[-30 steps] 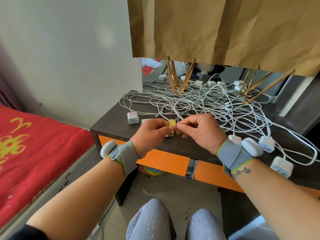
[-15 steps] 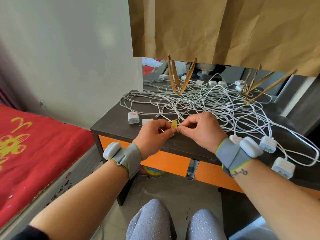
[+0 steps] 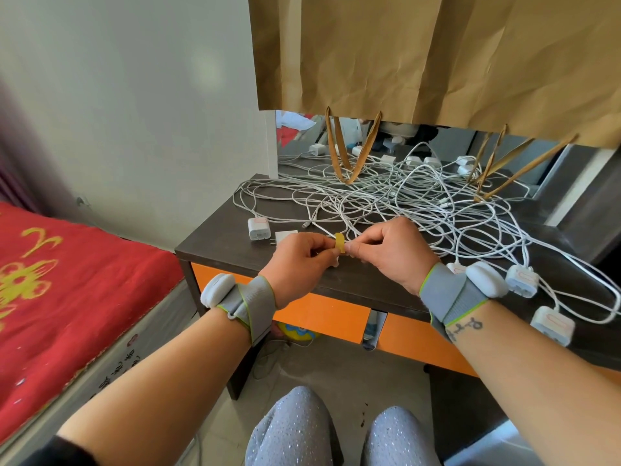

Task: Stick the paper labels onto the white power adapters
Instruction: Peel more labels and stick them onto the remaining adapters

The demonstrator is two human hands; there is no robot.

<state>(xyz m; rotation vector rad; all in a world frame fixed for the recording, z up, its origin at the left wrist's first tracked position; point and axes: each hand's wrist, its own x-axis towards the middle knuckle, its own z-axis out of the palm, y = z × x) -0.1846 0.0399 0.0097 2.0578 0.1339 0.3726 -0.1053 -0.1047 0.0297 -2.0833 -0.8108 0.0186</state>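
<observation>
My left hand [image 3: 300, 260] and right hand [image 3: 389, 252] meet above the bench [image 3: 366, 280], both pinching a yellow label [image 3: 340, 243], with white adapters [image 3: 258, 228] and tangled cables [image 3: 403, 203] lying on it.

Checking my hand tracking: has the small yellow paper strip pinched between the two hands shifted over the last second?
No: the small yellow paper strip stays just right of the white power adapter lying on the dark desk.
</observation>
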